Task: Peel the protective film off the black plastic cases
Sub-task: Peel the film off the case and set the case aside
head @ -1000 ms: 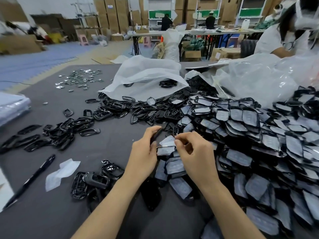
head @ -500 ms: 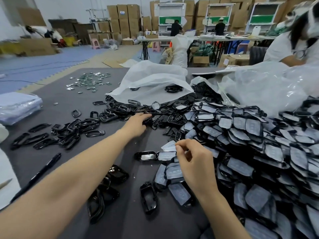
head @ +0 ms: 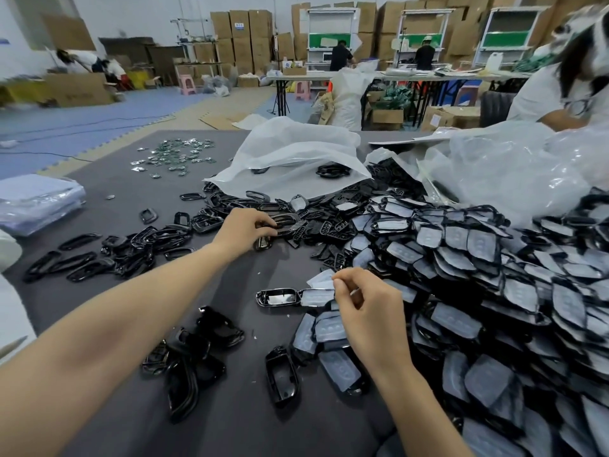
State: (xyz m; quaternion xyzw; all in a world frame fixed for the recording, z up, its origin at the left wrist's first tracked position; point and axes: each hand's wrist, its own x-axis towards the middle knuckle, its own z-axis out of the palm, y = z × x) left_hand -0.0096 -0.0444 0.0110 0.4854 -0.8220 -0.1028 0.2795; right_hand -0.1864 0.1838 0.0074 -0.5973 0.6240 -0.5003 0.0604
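Observation:
A large heap of black plastic cases with whitish film (head: 468,291) covers the right half of the grey table. My right hand (head: 365,311) pinches a small piece of white film (head: 321,279) at the heap's near left edge. A glossy black case without film (head: 278,297) lies just left of that hand. My left hand (head: 245,229) reaches forward to a pile of black frame parts (head: 296,225) and its curled fingers grip one of them. More film-free black cases (head: 197,354) lie near my left forearm.
White plastic bags (head: 290,159) lie at the back of the table, and a clear bag (head: 514,173) at the right. Small shiny parts (head: 174,156) are scattered at the far left. A stack of wrapped sheets (head: 36,202) sits at the left edge. A person in white works at the far right.
My left hand left the case it held by my right hand, which now lies on the table, and reached forward to the frame parts. My right hand stayed with the film.

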